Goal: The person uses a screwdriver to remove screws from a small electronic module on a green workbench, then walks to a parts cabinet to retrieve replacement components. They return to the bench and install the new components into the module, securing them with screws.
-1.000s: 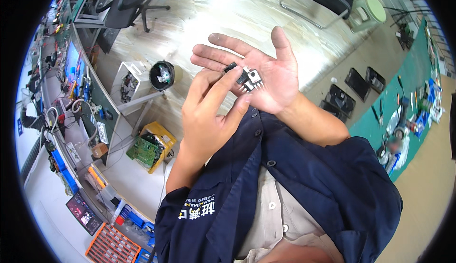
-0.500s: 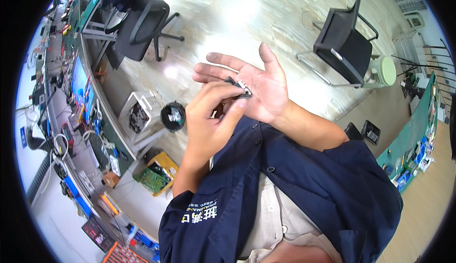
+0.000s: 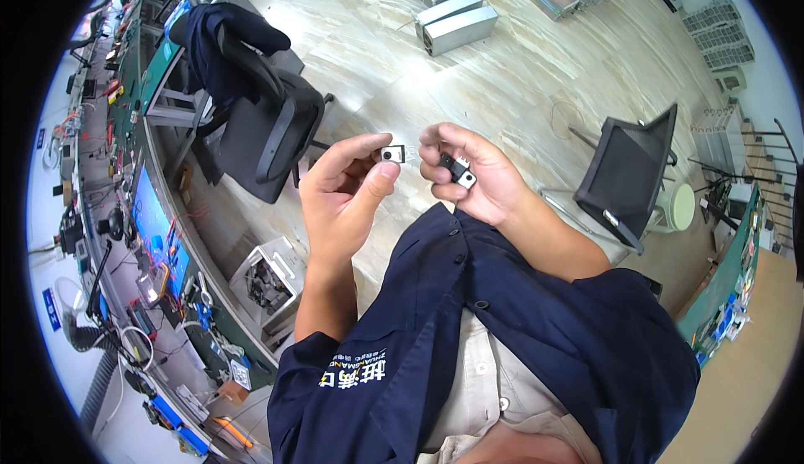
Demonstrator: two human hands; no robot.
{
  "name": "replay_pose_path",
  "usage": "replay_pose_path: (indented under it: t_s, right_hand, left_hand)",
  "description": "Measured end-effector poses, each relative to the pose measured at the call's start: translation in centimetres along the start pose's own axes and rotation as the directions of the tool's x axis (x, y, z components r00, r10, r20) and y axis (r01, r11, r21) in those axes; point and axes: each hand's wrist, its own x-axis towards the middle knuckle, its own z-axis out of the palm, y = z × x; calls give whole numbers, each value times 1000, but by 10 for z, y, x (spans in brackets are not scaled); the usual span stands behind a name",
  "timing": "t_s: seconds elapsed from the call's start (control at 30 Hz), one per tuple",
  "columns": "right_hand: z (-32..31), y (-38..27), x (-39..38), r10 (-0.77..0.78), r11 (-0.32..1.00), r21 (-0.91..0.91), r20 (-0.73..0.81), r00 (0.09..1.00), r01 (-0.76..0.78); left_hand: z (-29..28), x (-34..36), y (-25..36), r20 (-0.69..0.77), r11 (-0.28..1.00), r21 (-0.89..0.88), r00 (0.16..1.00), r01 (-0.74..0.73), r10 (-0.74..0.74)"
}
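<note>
left fingers pinched, right fingers curled

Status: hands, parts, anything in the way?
Left hand: pinching one small component. Right hand: half-curled, holding more components. No obstruction visible between hands.

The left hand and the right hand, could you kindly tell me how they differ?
The left hand pinches one small component; the right hand cradles dark-and-metallic components in a loose curl. The left hand leans rightward in view, the right hand leftward. Both are bare.

Components — partly hidden, shirt — cut off
</note>
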Motion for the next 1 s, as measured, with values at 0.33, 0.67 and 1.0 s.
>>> replay_pose_path:
  t_s: [0.33, 0.67, 1.0]
  right_hand:
    - [69, -281, 268, -21, 906, -414, 177, 984, 93]
    - [137, -401, 588, 156, 877, -480, 258, 953, -14]
    - [231, -413, 900, 337, 847, -511, 305, 891, -145]
  left_hand:
    - [-8, 371, -6, -30, 854, 392, 923, -342, 384]
    - [-155, 641, 4, -41, 646, 670, 850, -366, 525]
    - [-365, 838, 13, -209, 658, 721, 836, -219, 508]
